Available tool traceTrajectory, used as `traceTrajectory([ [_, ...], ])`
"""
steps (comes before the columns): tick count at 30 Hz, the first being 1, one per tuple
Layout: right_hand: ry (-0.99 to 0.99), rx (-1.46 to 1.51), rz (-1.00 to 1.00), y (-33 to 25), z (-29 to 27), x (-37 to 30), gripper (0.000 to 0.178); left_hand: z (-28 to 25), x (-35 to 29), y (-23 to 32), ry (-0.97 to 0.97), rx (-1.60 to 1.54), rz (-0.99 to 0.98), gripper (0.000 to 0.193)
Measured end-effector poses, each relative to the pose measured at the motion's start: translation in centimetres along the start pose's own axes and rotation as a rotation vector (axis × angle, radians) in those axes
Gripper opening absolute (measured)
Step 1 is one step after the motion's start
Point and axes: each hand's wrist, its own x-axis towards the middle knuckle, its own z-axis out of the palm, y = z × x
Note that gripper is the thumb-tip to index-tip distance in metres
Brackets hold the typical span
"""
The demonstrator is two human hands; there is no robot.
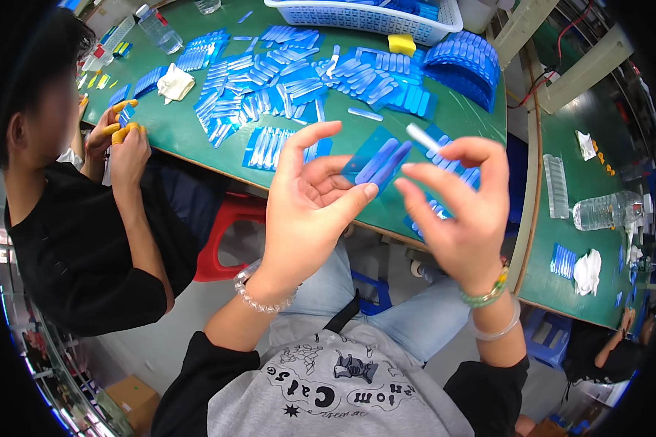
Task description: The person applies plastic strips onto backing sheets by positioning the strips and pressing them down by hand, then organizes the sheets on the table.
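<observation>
"Since you're standing closer, what's that in the left hand [310, 195]?"

"A translucent blue sheet of plastic film [372, 148] with slim, round-ended blue oblongs [384, 162] lying side by side on it, held up above the green worktop [171, 132]. Next to no weight, I'd guess, and floppy wherever the oblongs don't stiffen it."

"Slippery?"

"Probably, glossy as it is. Bare film like that would likely crease under a hard squeeze, so I'd take it by the margin and keep off the oblongs."

"And how is it held?"

"The left grip pinches it low down, thumb at the lower edge and curled fingers at the left side, partly behind. The index finger stands up free."

"What about the right hand [465, 207]?"

"Just beside the sheet, thumb and nearest fingertip slightly parted. Whether they touch the film's edge, I can't tell."

"And the slim white strip [422, 138]?"

"By the right index fingertip, and blurred. I can't make out whether that grip is closed on it. It looks light and thin, best taken by one end."
</observation>
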Motion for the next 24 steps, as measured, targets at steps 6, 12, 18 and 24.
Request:
traceTrajectory([
  [6,0.060,-0.058,-0.028,-1.4,1.2,-0.8,0.028,1.2,-1.2,-0.5,0.075,0.082,0.238,0.063],
  [12,0.036,-0.204,-0.128,-2.1,1.2,-0.9,0.022,1.4,-1.2,-1.4,0.083,0.129,0.407,0.060],
  [18,0.086,-0.294,-0.304,-1.2,1.5,-0.5,0.018,1.4,-1.2,-1.1,0.086,0.119,0.356,0.063],
  [24,-0.040,-0.132,-0.326,-0.2,0.8,0.3,0.016,0.8,-0.7,-0.3,0.124,0.055,0.217,0.064],
])
